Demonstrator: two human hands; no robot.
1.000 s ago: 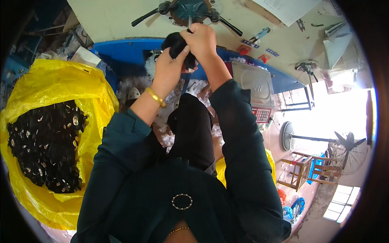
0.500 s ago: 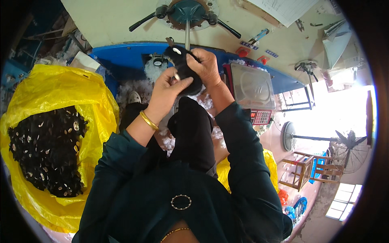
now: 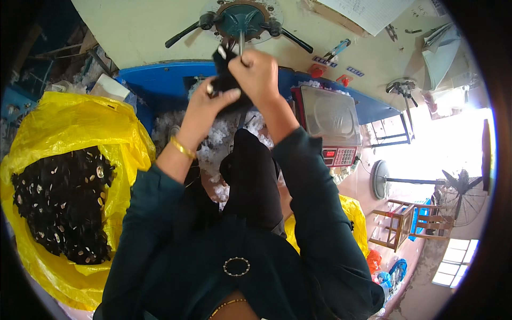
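Both of my hands hold a small black plush toy skin (image 3: 225,81) with white patches, just below a thin metal nozzle (image 3: 241,41). The nozzle sticks out of a round green machine fitting (image 3: 242,20) with a black lever on either side. My right hand (image 3: 260,77) is closed around the toy's upper part, close beside the nozzle. Lower down, my left hand (image 3: 201,109), with a gold bangle at the wrist, pinches the toy's side. The toy's lower end is smeared by motion, and whether the nozzle goes into it is hidden by my right hand.
On the left, an open yellow sack (image 3: 80,114) holds a heap of black plush pieces (image 3: 61,208). White stuffing (image 3: 213,130) lies beyond my knees. A red-framed scale (image 3: 332,117) stands right of my arm. Blue-handled snips (image 3: 338,49) and red buttons (image 3: 317,71) are on the pale panel.
My hands and the toy have shifted left and a little upward, toward the fitting. My right fist now covers more of the toy and the nozzle's end.
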